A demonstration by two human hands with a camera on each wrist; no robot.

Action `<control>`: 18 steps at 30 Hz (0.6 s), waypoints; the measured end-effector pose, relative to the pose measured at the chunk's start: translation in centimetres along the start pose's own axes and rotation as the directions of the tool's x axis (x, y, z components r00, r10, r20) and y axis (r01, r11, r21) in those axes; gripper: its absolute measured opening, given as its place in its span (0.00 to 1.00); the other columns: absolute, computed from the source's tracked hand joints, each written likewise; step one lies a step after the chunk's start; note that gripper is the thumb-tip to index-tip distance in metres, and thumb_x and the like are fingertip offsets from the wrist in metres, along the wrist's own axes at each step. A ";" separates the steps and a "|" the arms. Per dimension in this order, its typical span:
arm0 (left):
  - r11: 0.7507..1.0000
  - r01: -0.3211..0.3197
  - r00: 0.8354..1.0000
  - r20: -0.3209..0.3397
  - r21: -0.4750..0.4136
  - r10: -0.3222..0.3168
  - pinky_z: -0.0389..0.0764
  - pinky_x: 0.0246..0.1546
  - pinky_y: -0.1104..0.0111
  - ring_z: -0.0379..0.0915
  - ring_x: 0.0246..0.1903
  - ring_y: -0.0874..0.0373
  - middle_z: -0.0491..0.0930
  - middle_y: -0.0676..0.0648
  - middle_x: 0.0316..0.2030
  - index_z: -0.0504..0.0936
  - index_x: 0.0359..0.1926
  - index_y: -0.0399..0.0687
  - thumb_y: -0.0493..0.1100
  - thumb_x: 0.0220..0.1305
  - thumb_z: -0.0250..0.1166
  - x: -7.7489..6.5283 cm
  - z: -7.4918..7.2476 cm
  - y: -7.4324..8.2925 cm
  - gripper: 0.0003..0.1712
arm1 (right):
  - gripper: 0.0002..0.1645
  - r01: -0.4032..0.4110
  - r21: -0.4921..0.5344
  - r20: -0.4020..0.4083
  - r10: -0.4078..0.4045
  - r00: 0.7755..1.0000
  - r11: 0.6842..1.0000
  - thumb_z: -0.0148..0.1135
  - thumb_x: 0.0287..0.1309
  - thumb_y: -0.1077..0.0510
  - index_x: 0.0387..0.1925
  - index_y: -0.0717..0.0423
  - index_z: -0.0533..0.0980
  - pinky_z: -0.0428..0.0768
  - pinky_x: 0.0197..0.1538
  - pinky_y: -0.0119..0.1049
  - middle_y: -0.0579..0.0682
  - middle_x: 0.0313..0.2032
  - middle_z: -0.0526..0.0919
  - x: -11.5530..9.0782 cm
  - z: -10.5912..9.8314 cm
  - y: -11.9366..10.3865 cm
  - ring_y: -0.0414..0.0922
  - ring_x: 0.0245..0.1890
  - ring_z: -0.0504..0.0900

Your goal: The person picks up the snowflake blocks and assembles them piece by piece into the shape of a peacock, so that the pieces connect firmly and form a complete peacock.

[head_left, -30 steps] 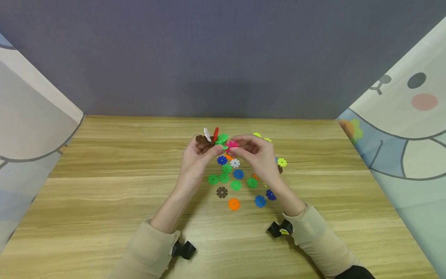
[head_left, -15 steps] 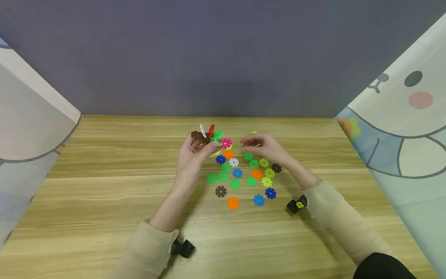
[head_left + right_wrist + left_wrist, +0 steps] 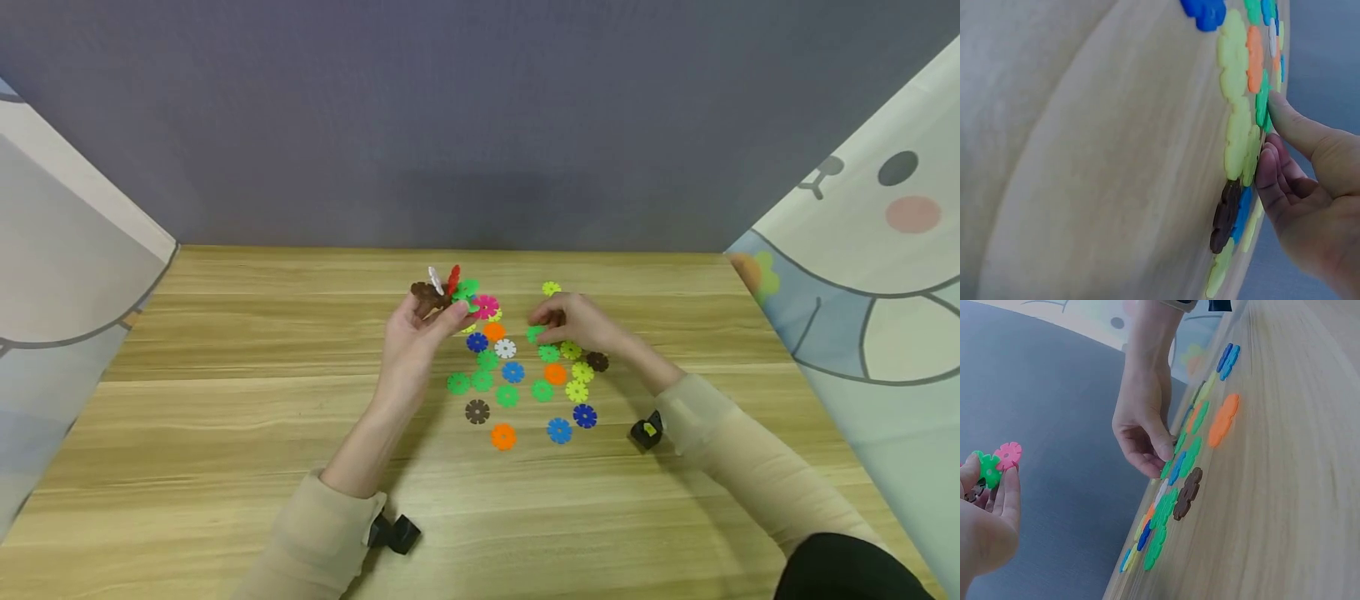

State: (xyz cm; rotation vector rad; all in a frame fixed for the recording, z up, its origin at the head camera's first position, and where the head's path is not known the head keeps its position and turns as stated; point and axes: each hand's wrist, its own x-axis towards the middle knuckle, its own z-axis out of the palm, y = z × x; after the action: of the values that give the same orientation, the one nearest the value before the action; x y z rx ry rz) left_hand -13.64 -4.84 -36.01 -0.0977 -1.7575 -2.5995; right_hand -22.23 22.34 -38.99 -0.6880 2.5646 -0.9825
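Observation:
My left hand [image 3: 412,346] holds a joined piece of notched flower-shaped discs above the table. A brown disc [image 3: 424,292] sits at its left end, with a white disc [image 3: 435,280] and a red disc [image 3: 453,279] standing up from it. Green discs [image 3: 467,289] follow, and a pink disc [image 3: 1008,454] sticks out at the right end. Low over the loose discs, my right hand [image 3: 581,323] has thumb and fingers spread a little apart. Its thumb tip is right at a green disc [image 3: 1262,100] on the tabletop; the fingertips reach the surface beside it.
Loose discs lie spread mid-table: an orange disc [image 3: 503,437] nearest, a brown disc [image 3: 477,412], a blue disc [image 3: 558,431], a white disc [image 3: 506,348] and several green and yellow ones. A grey panel [image 3: 450,125] stands behind the wooden table [image 3: 247,400].
My right hand has left the pink disc, moved right, then come down to the loose discs. The joined piece, pink disc included, stays in my left hand, which shifted slightly left.

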 end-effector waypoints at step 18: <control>0.996 0.031 0.999 0.032 0.081 -0.034 0.70 0.73 0.54 0.89 0.47 0.49 0.82 0.51 0.49 0.80 0.56 0.40 0.44 0.73 0.65 -0.1 -0.3 -0.2 0.16 | 0.11 0.089 0.190 -0.317 -0.025 0.948 0.978 0.67 0.66 0.63 0.48 0.61 0.81 0.89 0.38 0.40 0.58 0.37 0.86 -1.0 0.6 -2.4 0.54 0.33 0.86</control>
State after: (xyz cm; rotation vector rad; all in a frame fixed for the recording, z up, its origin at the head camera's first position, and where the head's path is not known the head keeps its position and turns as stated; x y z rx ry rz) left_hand -13.51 -5.04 -36.30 -0.1144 -1.8880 -2.5593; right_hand -20.33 21.04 -37.68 -0.5930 2.6653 -1.4538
